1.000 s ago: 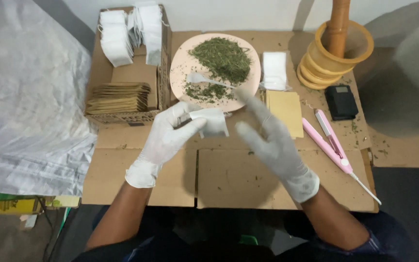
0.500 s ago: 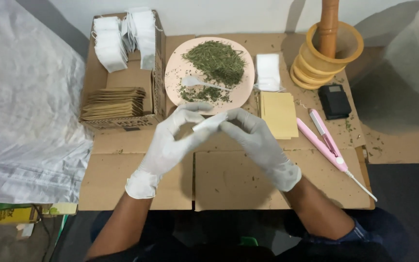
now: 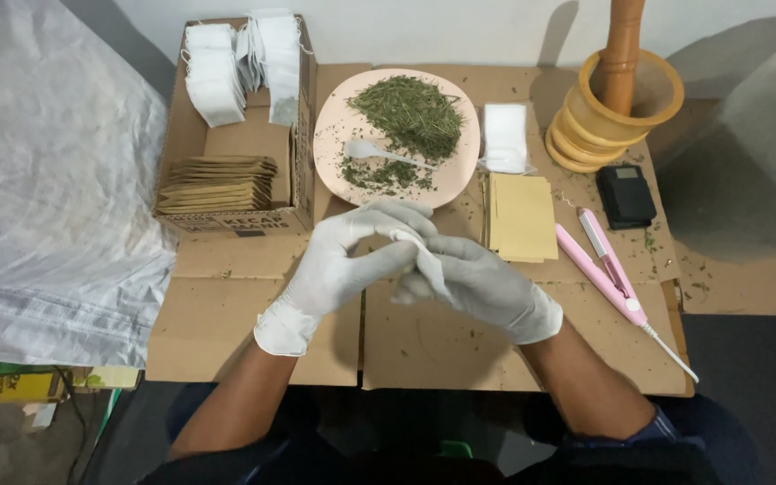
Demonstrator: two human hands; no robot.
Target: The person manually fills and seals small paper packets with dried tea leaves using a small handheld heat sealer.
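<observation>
Both gloved hands, left hand (image 3: 343, 260) and right hand (image 3: 482, 283), pinch a small white filter bag (image 3: 422, 259) between closed fingertips, just short of the plate of dried herbs (image 3: 406, 126). Thin material: tugging unevenly could tear it, I reckon.

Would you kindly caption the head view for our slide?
Gloved left hand and right hand hold a small white bag below a plate of dried herbs.
</observation>
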